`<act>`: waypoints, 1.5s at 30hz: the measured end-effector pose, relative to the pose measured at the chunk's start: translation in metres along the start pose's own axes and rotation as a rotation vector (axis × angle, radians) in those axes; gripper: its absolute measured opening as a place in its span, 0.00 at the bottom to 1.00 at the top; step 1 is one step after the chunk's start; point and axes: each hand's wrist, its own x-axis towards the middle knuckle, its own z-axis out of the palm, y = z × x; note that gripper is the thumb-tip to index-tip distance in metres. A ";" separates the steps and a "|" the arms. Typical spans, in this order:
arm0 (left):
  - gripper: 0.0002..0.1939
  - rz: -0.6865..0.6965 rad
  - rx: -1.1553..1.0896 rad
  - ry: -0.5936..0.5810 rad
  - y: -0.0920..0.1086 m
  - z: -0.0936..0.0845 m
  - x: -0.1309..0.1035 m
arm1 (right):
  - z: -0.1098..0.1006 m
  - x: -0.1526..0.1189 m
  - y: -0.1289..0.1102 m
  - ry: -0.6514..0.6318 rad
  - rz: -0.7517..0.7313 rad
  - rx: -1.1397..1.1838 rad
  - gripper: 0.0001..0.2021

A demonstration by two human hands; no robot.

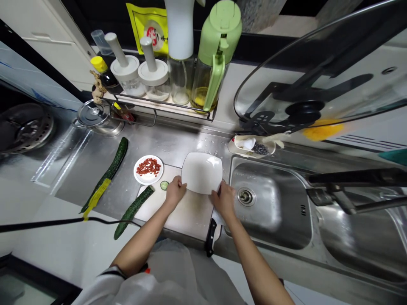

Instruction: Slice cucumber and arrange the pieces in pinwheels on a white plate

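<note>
A white, rounded-square plate (202, 173) rests level over the back edge of the cutting board (187, 214). My left hand (176, 190) pinches its front left edge, and my right hand (225, 198) grips its front right corner. Left of my left hand lies a small cucumber slice (164, 185). A cut cucumber (133, 212) reaches from the board toward the counter's front edge. By my right wrist, a knife (211, 237) with a black handle lies along the board's right side, its blade partly hidden.
A round white dish (140, 180) of small red pieces sits behind the cut cucumber. A whole cucumber (110, 173) with yellow tape lies farther left. At right is a steel sink (270, 203). Behind stands a condiment rack (159, 106); a glass lid (270, 93) hangs at upper right.
</note>
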 end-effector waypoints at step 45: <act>0.11 0.081 0.616 0.327 -0.048 -0.042 -0.025 | 0.010 -0.079 -0.005 -0.100 0.096 -0.393 0.23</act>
